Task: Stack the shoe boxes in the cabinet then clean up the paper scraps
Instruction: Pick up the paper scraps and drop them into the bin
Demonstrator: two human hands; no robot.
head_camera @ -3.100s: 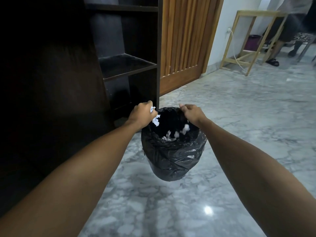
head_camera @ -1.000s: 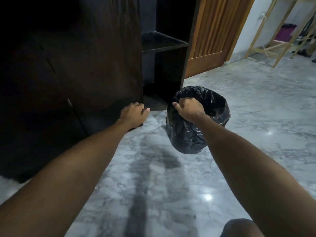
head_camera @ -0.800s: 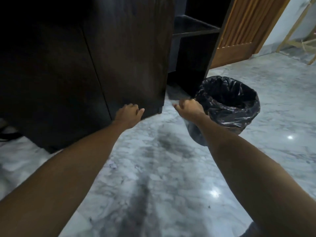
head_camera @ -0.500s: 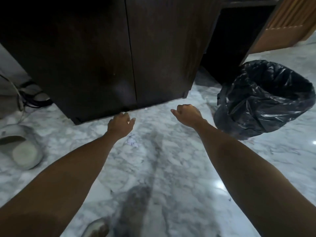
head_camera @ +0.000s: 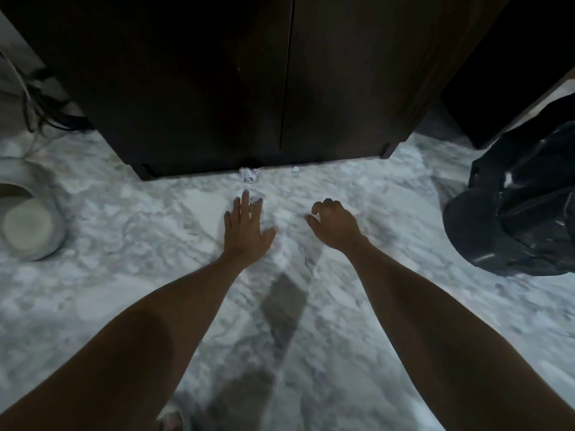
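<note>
Two paper scraps (head_camera: 249, 174) at cabinet (head_camera: 249, 88) foot; left hand (head_camera: 245, 227) splayed

Three seconds back both hands were at the rim of the black-lined bin (head_camera: 516, 206), the left hand (head_camera: 247, 230) letting white scraps fall into it. The person then turned left along the dark cabinet (head_camera: 249, 79); the bin slid off to the far right and the open shelves and wooden door passed out of sight. The right hand (head_camera: 334, 225) let go of the liner and came away with its fingers loosely curled. The left hand, curled half a second before, spread flat and reached down to a paper scrap (head_camera: 255, 200) on the marble floor (head_camera: 124, 244). A crumpled scrap (head_camera: 249, 174) at the cabinet's foot came into sight.
</note>
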